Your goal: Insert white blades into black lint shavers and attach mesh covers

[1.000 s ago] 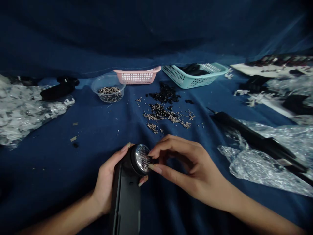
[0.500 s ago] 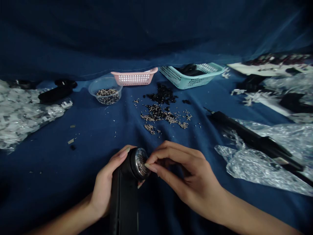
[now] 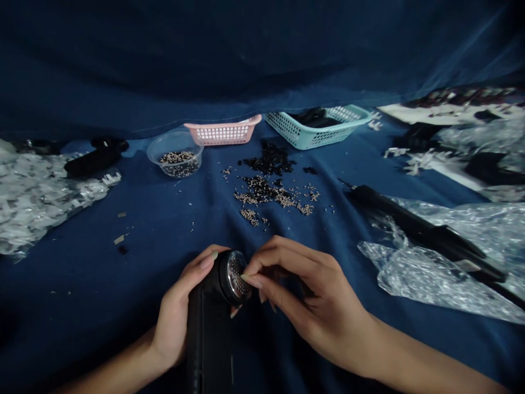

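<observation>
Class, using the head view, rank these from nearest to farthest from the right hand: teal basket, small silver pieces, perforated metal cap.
From the right hand:
1. Perforated metal cap: just to its left.
2. Small silver pieces: scattered beyond the hand.
3. Teal basket: farther back, behind the pieces.

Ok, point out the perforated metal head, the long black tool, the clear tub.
Perforated metal head (image 3: 235, 272): head camera, on its holed face.
Long black tool (image 3: 404, 217): head camera, on its body.
Clear tub (image 3: 176, 142): head camera, on its far inner wall.
</observation>
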`<state>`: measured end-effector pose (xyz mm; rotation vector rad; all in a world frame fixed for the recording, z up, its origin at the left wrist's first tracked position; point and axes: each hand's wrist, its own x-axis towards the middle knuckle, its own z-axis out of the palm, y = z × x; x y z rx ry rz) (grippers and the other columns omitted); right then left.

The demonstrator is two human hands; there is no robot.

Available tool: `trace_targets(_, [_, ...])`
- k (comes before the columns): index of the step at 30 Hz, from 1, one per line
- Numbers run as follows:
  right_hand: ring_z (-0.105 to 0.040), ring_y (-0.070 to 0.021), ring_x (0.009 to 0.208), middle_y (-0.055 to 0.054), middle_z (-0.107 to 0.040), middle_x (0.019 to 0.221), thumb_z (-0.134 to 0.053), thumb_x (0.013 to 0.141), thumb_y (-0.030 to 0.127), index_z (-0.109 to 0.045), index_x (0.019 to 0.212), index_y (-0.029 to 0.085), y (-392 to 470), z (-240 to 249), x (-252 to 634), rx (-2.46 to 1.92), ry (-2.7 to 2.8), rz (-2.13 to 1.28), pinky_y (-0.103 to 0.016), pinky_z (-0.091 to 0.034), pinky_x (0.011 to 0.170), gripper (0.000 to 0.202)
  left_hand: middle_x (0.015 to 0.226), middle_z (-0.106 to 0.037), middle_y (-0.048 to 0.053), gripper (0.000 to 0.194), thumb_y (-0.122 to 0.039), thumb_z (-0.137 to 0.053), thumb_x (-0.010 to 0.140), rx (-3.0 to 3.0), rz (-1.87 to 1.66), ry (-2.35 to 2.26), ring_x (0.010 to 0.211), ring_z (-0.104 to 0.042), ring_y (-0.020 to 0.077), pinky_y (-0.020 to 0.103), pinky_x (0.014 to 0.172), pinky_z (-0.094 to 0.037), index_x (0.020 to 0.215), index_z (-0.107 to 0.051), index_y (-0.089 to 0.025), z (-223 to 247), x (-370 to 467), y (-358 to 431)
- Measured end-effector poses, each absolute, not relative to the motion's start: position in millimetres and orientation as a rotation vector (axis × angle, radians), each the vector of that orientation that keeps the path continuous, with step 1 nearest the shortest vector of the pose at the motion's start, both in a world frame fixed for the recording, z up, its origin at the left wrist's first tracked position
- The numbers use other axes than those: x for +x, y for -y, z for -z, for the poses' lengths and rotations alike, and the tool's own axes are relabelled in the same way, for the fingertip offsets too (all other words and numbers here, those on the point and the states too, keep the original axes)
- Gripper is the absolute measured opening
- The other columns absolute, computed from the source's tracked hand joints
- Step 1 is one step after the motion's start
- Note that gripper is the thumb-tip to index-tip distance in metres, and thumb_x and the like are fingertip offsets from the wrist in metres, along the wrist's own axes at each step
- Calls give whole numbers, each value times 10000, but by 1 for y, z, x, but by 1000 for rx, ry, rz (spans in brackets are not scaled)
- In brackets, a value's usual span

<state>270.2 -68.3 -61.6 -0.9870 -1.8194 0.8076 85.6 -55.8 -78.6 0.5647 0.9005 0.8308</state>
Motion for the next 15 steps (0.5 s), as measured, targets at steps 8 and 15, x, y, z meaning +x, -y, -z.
trace_targets(8, [-659,-113,729,-35,-670,846,-598,948,61,-685,958,138,69,62,270,-972,1804,-768,-222,-575,641,116,678,-647,40,289,-453,-670,835,609,-829,-892,579,-592,155,233,546,-525,868,-701,-168,80,86,56])
trace_targets(15, [-664,-113,724,-30,-674,846,-597,951,69,-678,959,156,68,63,271,-989,1824,-707,-227,-586,645,119,696,-658,30,243,-418,-671,851,554,-832,-891,594,-613,156,235,565,-536,902,-708,-184,79,86,56])
